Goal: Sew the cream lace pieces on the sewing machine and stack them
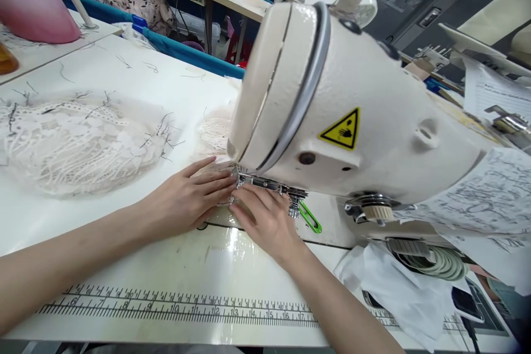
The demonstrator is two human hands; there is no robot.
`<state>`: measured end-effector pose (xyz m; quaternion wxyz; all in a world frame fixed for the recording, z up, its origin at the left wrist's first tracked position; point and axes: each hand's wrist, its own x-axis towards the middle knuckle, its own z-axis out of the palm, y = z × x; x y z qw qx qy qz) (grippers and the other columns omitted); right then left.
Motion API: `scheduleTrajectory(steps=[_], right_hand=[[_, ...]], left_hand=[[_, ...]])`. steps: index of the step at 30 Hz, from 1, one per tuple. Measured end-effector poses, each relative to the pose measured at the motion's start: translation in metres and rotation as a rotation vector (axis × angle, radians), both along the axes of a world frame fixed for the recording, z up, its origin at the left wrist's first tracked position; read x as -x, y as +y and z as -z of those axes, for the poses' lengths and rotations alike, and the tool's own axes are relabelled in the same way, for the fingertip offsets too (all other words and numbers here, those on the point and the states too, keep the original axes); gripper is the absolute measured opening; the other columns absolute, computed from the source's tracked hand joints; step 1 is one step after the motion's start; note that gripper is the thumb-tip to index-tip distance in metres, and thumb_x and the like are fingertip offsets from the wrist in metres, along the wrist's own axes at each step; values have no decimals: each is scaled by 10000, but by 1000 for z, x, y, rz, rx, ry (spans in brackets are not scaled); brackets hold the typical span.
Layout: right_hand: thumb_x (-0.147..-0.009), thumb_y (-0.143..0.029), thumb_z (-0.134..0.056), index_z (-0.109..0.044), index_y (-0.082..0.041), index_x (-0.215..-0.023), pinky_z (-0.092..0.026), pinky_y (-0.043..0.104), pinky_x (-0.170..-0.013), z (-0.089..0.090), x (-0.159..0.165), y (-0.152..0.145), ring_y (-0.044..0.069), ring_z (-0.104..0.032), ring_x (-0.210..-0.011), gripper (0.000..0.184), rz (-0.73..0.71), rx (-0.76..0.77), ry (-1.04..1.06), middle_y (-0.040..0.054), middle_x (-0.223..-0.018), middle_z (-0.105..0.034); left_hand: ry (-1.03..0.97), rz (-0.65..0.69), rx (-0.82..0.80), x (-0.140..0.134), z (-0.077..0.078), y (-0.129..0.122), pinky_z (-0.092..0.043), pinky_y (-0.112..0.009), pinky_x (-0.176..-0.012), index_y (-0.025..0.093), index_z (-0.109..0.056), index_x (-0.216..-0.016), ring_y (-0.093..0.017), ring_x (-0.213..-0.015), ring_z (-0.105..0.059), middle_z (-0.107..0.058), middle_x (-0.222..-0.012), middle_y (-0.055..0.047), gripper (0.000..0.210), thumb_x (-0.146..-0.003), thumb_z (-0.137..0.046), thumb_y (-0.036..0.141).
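Note:
A white sewing machine (373,105) fills the middle and right of the head view. Under its needle end lies a piece of pale lace fabric (213,135), partly hidden by the machine head. My left hand (194,193) rests flat on that lace, fingers stretched toward the presser foot. Close beside it, my right hand (265,218) has its fingers bent together, with thumb and fingertips at the lace edge near the foot. The needle itself is hidden behind the machine head and my fingers.
A larger lace piece (83,149) with dark thread ends lies at left. Green thread snips (310,217) lie behind my right hand. A printed ruler (186,307) runs along the front edge. White cloth (394,282) and a phone (467,303) lie at right.

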<state>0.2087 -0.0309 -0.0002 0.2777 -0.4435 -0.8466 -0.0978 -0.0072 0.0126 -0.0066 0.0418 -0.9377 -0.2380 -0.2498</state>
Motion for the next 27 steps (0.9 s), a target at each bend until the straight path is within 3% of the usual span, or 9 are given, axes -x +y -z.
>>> scheduleTrajectory(steps=[6, 9, 14, 19, 24, 27], right_hand=[[-977, -354, -600, -649, -230, -983, -393, 292, -704, 2, 4, 3, 121, -650, -833, 134, -51, -10, -85, -24, -1041, -757], [-974, -250, -607, -649, -235, -981, -378, 297, -683, 2, 3, 3, 118, -635, -823, 45, -39, -29, -119, -32, -1012, -754], [-932, -80, -590, -657, -238, -956, -400, 283, -692, 2, 0, 1, 124, -640, -839, 173, -52, 12, -132, -35, -978, -751], [-924, -48, -576, -667, -227, -993, -431, 266, -736, 1, 0, -1, 119, -653, -834, 212, -60, 51, -83, -38, -994, -760], [-909, -43, -595, -661, -233, -992, -430, 274, -714, 2, -1, -2, 120, -653, -822, 218, -59, 38, -94, -42, -952, -759], [-902, -38, -610, -656, -227, -992, -413, 282, -698, 3, -1, -1, 118, -650, -815, 215, -77, 9, -99, -48, -941, -757]], left_hand=[[-34, -45, 98, -3, -5, -3, -333, -462, -1211, 217, -692, -1216, -213, -1272, -609, -716, -1254, -31, 381, -1044, -362, 299], [-35, -42, 124, -3, -7, -4, -325, -468, -1217, 223, -688, -1228, -214, -1272, -608, -717, -1253, -29, 378, -1014, -379, 253], [-53, -12, 103, -2, -4, -2, -295, -472, -1233, 214, -673, -1260, -226, -1289, -594, -706, -1276, -41, 374, -989, -415, 218], [-25, 2, 70, -1, 0, -1, -252, -460, -1250, 214, -645, -1304, -220, -1311, -575, -707, -1276, -41, 394, -1014, -380, 229], [42, 10, -2, 0, -1, 0, -299, -434, -1228, 174, -662, -1272, -222, -1278, -602, -718, -1252, -59, 403, -1015, -353, 206], [35, -4, 41, 1, 0, -1, -292, -443, -1233, 194, -652, -1293, -223, -1286, -595, -733, -1222, -52, 404, -1006, -369, 210]])
